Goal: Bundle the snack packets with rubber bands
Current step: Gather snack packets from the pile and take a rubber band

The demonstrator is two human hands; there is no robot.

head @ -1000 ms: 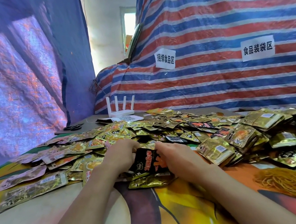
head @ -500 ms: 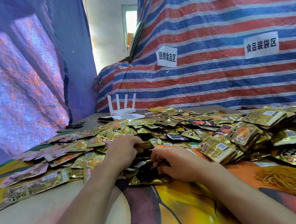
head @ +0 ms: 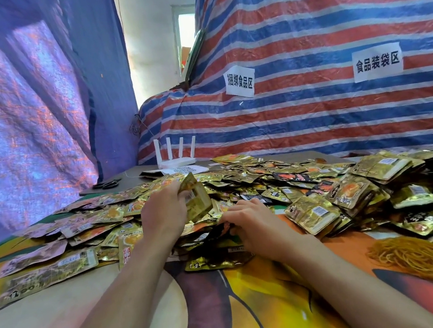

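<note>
A wide heap of gold and black snack packets (head: pixel 267 182) covers the far half of the table. My left hand (head: pixel 165 212) grips a small stack of gold packets (head: pixel 196 198), lifted on edge above the heap. My right hand (head: pixel 256 224) lies low on the heap's near edge, its curled fingers pinching a black packet (head: pixel 216 232). A loose mound of yellow rubber bands (head: pixel 426 260) sits at the right, apart from both hands. Bundled gold stacks (head: pixel 312 213) lie just right of my right hand.
The colourful tablecloth (head: pixel 256 310) shows bare in front of the heap. A white router (head: pixel 176 159) and black scissors (head: pixel 106 184) stand at the table's far edge. Striped tarpaulin (head: pixel 326 110) with two paper signs closes the back; blue tarpaulin (head: pixel 25 120) hangs on the left.
My left hand has risen from the heap with a stack of gold packets. My right hand has slid forward and low onto a black packet at the heap's edge.
</note>
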